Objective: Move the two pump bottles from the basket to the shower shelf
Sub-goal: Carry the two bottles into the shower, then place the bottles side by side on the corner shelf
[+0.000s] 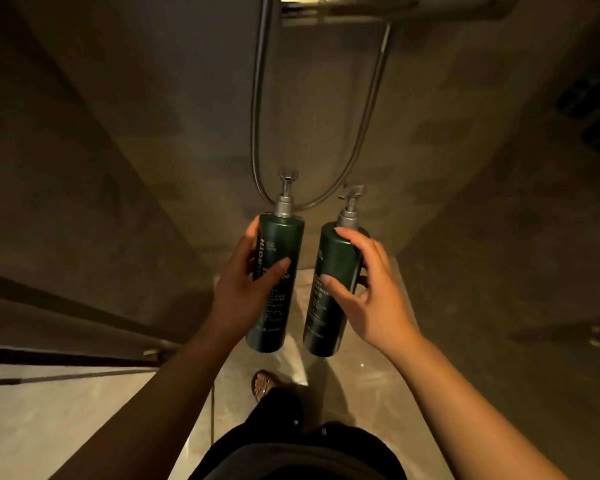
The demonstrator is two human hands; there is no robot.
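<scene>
You've got one bottle per hand, both held up in front of you over the floor (329, 344), w/ the shower wall behind. Your left hand (245, 289) is wrapped round the left pump bottle (279, 268): thumb across the front label, other fingers curled behind its left side, so a firm hold. Your right hand (368, 296) has the right pump bottle (329, 271): thumb pressed on the front approx mid-label, index finger hooked over the shoulder near the pump, the rest behind the right side.

Both bottles are dark green w/ silver pump heads, roughly upright, tops leaning slightly away from you. They sit just beside each other, not touching, narrow gap btwn them. The right one is a bit lower than the left.

Shower hose (257, 133) loops down the wall right behind the pump heads. Metal fixture (326, 5) at the top edge of view, too cropped to tell more. Your sandalled foot (262, 384) shows below the bottles.
</scene>
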